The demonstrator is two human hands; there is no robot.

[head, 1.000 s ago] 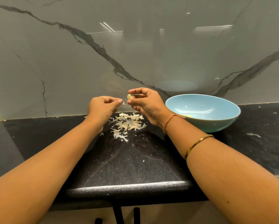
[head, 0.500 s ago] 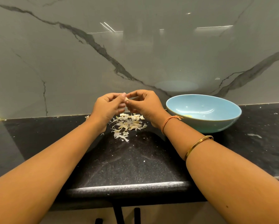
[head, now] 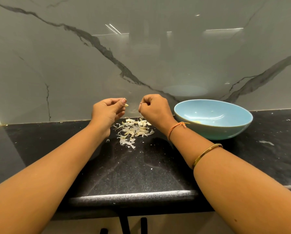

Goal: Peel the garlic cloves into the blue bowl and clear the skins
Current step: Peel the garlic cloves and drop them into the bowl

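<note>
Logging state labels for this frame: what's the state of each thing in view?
Left hand: pinches small pale garlic clove.
Right hand: fingers curled, contents unclear.
Round light-blue bowl: upright, yellowish peeled clove inside.
Papery white garlic skins: piled loose on black speckled counter.

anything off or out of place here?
Mostly expected mess: garlic skins lie in a loose pile on the black counter, left of the blue bowl. One stray scrap sits alone right of the bowl, and a small bit left of the pile. Nothing looks damaged.

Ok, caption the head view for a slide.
Left hand pinches a garlic clove above skins beside the blue bowl.
</note>
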